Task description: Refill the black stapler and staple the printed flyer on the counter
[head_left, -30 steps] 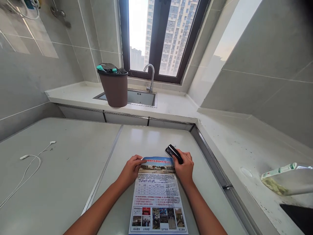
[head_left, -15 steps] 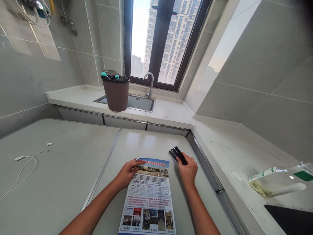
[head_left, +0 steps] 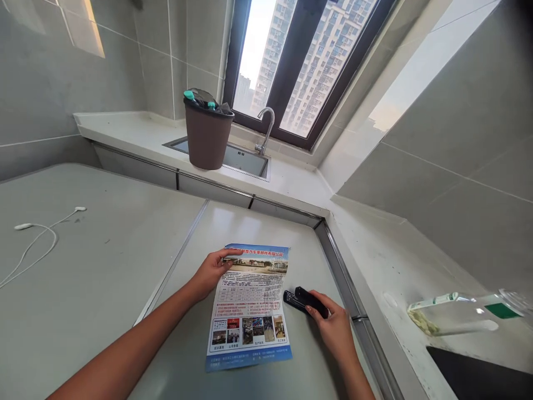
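A printed flyer (head_left: pixel 250 303) with a blue top and bottom band, a table of figures and small photos lies over the pale tabletop. My left hand (head_left: pixel 212 272) pinches its upper left corner, the fingers on top of the sheet. In my right hand (head_left: pixel 335 322) is a black stapler (head_left: pixel 306 301), gripped round its rear end. Its jaws are apart and point left, close to the flyer's right edge. Whether the front of the stapler touches the paper, I cannot tell.
A white cable (head_left: pixel 52 230) lies on the table's left part. Behind, a brown bin (head_left: pixel 208 139) with bottles stands at the sink (head_left: pixel 250 164) beside a tap (head_left: pixel 266 128). On the right counter lies a clear bottle (head_left: pixel 458 314) near a black panel (head_left: pixel 478 375).
My right hand has brought the stapler down from above the flyer's top right corner to its right edge. My left hand, still on the corner, and the flyer appear higher; the view has tilted.
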`<state>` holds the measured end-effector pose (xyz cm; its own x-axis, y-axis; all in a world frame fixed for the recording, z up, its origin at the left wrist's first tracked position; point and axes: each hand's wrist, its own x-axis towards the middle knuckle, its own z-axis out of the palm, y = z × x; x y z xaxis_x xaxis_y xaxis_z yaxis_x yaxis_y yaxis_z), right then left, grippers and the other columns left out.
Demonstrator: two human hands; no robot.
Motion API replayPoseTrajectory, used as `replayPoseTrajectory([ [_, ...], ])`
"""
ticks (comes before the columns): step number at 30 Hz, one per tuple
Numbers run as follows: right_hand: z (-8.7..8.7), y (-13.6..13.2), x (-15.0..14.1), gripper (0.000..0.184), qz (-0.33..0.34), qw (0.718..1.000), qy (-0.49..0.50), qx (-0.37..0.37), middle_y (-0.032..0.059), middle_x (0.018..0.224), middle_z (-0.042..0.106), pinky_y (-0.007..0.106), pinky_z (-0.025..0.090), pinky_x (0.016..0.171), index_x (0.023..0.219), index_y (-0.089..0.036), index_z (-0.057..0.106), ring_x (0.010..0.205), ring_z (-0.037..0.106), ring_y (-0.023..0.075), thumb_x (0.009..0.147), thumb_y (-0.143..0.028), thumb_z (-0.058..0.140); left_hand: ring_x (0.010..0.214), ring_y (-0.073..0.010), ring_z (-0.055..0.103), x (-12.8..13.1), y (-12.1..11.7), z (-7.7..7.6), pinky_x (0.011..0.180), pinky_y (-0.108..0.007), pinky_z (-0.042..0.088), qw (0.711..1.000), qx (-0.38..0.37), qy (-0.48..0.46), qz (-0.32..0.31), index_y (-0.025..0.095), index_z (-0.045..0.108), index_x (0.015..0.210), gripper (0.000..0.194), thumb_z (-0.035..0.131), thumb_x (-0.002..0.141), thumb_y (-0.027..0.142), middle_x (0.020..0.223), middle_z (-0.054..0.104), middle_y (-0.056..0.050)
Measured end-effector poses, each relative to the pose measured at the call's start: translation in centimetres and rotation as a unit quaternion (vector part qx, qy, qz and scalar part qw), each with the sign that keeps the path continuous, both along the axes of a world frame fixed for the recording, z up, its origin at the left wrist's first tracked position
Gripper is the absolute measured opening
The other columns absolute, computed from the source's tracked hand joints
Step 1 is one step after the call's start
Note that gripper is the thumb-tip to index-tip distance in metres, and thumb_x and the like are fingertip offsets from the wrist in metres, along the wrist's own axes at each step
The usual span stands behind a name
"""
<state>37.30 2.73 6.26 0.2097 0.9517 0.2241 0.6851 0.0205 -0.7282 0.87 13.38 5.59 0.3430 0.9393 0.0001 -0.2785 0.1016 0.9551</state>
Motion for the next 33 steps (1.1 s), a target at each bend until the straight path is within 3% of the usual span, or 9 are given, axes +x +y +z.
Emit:
replayPoseTrajectory([
  [5, 0.2, -0.8, -1.1, 0.031, 0.051, 0.999, 0.004, -0.009, 0.0087, 0.113, 0.076, 0.043, 0.059, 0.091, 0.110, -0.024, 0.078, 0.103, 0.072, 0.0286, 0.081, -0.035, 0.072, 0.097, -0.0266, 0.072, 0.0, 0.0, -0.2, 0.079, -0.036, 0.058, 1.000, -0.016, -0.021, -0.014, 0.018, 0.067, 0.131, 0.056, 0.077, 0.083, 0.045, 0.128, 0.069, -0.014],
  [11, 1.3, -1.3, -2.1, 0.025, 0.135, 0.990, 0.010, -0.036, 0.0085, 0.111, 0.075, 0.041, 0.057, 0.093, 0.108, -0.024, 0.076, 0.105, 0.069, 0.0277, 0.086, -0.034, 0.071, 0.099, -0.0279, 0.072, 0.0, 0.3, -0.5, 0.075, -0.034, 0.059, 0.999, -0.010, 0.038, 0.023, 0.017, 0.071, 0.125, 0.056, 0.077, 0.080, 0.050, 0.133, 0.066, -0.015],
  [16, 1.9, -2.3, -2.8, 0.026, 0.186, 0.981, -0.006, -0.049, 0.0085, 0.111, 0.073, 0.039, 0.058, 0.089, 0.113, -0.025, 0.073, 0.102, 0.069, 0.0267, 0.091, -0.037, 0.067, 0.115, -0.0317, 0.066, -0.1, 0.7, -1.2, 0.084, -0.037, 0.059, 0.995, 0.031, 0.082, 0.051, 0.018, 0.075, 0.120, 0.048, 0.073, 0.082, 0.047, 0.138, 0.064, -0.014],
  [23, -0.3, -3.4, -4.8, 0.039, 0.195, 0.977, -0.076, 0.042, 0.0069, 0.122, 0.069, 0.047, 0.054, 0.096, 0.138, -0.036, 0.062, 0.112, 0.064, 0.0263, 0.100, -0.028, 0.052, 0.120, -0.0304, 0.064, 0.0, 0.8, -1.2, 0.096, -0.040, 0.056, 0.987, 0.066, 0.131, 0.065, 0.020, 0.077, 0.116, 0.036, 0.066, 0.085, 0.035, 0.132, 0.068, -0.011],
  [28, -1.8, -3.9, -5.3, 0.044, 0.167, 0.972, -0.139, 0.085, 0.0056, 0.126, 0.065, 0.067, 0.031, 0.114, 0.142, -0.040, 0.057, 0.117, 0.060, 0.0276, 0.102, -0.024, 0.047, 0.122, -0.0320, 0.063, 0.1, 0.7, -1.1, 0.092, -0.040, 0.057, 0.988, 0.062, 0.131, 0.062, 0.020, 0.077, 0.117, 0.037, 0.067, 0.085, 0.035, 0.135, 0.066, -0.011],
  [33, -2.0, -4.0, -5.6, 0.046, 0.167, 0.970, -0.155, 0.091, 0.0050, 0.123, 0.063, 0.066, 0.032, 0.112, 0.142, -0.042, 0.057, 0.116, 0.057, 0.0282, 0.101, -0.024, 0.046, 0.120, -0.0295, 0.063, 0.2, 0.7, -1.2, 0.091, -0.037, 0.057, 0.988, 0.065, 0.129, 0.049, 0.020, 0.076, 0.119, 0.038, 0.063, 0.086, 0.032, 0.135, 0.065, -0.011],
])
